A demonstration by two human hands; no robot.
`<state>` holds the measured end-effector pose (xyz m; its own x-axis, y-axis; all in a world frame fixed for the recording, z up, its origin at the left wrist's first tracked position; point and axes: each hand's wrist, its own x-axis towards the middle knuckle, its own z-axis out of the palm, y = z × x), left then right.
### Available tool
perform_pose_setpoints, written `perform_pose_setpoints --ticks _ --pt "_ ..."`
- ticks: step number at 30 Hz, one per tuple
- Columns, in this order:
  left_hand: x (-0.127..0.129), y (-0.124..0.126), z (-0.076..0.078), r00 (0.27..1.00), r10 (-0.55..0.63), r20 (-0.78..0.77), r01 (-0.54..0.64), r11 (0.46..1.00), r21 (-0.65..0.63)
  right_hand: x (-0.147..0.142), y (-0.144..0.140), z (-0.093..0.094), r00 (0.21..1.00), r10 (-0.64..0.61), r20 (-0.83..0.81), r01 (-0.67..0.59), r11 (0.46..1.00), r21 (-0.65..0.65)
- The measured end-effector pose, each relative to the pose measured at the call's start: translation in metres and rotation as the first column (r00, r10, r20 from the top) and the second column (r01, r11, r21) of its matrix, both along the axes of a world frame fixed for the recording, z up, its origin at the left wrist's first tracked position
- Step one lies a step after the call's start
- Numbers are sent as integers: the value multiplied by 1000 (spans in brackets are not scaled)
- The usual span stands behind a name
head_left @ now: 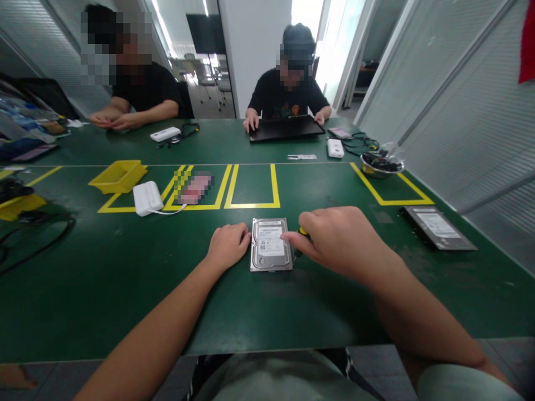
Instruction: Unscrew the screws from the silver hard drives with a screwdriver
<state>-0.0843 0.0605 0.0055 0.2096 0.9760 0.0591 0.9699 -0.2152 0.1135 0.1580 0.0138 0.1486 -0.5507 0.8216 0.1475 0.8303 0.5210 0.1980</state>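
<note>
Hard drive (271,245) lies flat, frame centre, on green table (125,289). My left hand (228,245) braces its edge, fingers curled; right hand (334,239) clamps yellow-handled tool (303,231). I'd keep drive pinned, tool upright.

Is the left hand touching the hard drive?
Touching. The head view shows the left hand resting on the green table with its fingertips against the left edge of the hard drive; no gap shows between them.
</note>
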Motion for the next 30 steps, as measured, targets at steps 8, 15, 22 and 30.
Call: perform_pose_setpoints --ticks 8,15,22,30 --pt "-1 -2 -1 1000 -4 0 4 1000 9 -6 -7 0 997 -62 36 60 997 41" --pt "-4 -4 -1 1000 3 1 -3 1000 8 25 -30 25 986 -137 -98 162 931 328" --pt "-6 -6 1 1000 2 -1 -2 1000 11 28 -22 -5 968 -245 -46 248 931 266" --pt "-9 -5 0 1000 -5 -3 5 1000 12 26 9 -92 965 -238 -107 252 955 158"
